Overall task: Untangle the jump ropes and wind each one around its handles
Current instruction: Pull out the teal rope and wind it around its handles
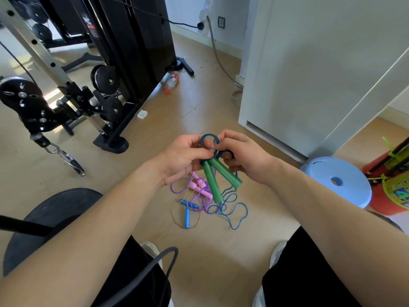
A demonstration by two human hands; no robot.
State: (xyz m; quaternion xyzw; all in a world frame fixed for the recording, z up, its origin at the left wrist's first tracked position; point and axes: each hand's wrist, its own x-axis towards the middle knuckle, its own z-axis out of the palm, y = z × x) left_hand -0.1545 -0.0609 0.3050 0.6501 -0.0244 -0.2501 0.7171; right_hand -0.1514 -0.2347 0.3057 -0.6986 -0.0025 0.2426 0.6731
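Two green jump-rope handles (214, 180) hang side by side between my hands, above the floor. My left hand (183, 159) pinches the rope at their top ends. My right hand (241, 157) grips the blue-green rope (209, 138), which loops up between my fingers and trails down to the floor (235, 214). On the floor below lie two pink handles (199, 188) with a purple rope (194, 203) and two blue handles (187, 212) with a thin tan rope (177, 220). These ropes overlap in one tangle.
A black and silver gym machine (88, 85) fills the left. A black disc (55, 218) lies at lower left. A plastic bottle (172, 80) lies near the machine. A white door (309, 74), light blue stool (336, 180) and orange bucket (389, 196) stand at right.
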